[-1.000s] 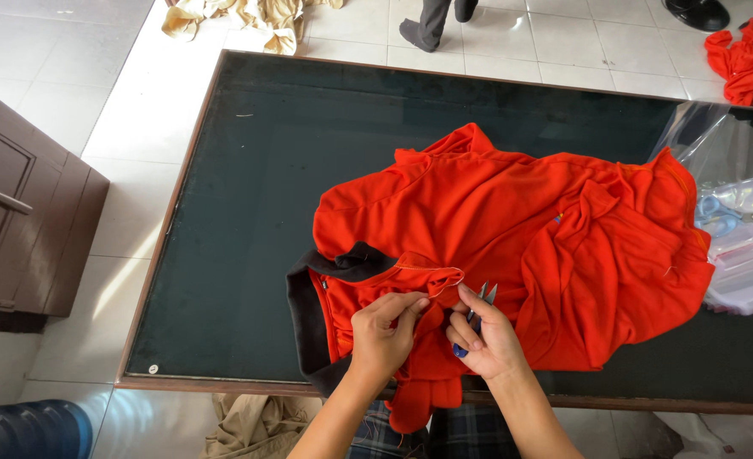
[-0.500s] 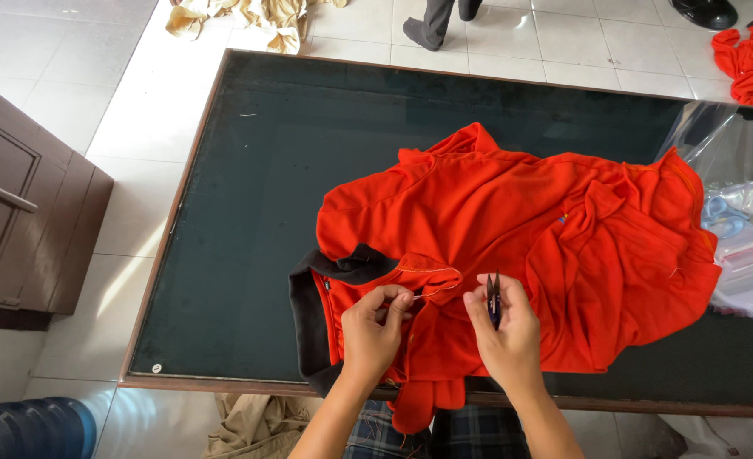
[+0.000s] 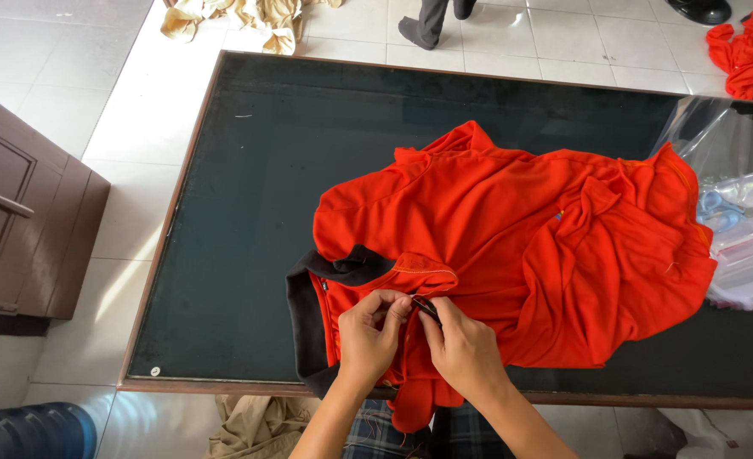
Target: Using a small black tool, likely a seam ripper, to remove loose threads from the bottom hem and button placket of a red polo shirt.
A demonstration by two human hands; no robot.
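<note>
My left hand [image 3: 369, 330] pinches the red shirt [image 3: 512, 255] near its black collar [image 3: 308, 319]. My right hand [image 3: 461, 347] holds a small dark tool [image 3: 425, 307] against it. The shirt lies on the dark table [image 3: 249, 212].

A clear plastic bag [image 3: 738, 246] lies at the table's [image 3: 249, 212] right edge, with pale blue items showing through it. A brown cabinet [image 3: 28, 229] stands on the tiled floor beside the left edge. Beige cloth [image 3: 240, 15] lies beyond the far edge, another red garment [image 3: 750, 55] off the far right corner, a blue container [image 3: 32, 432] near the left corner.
</note>
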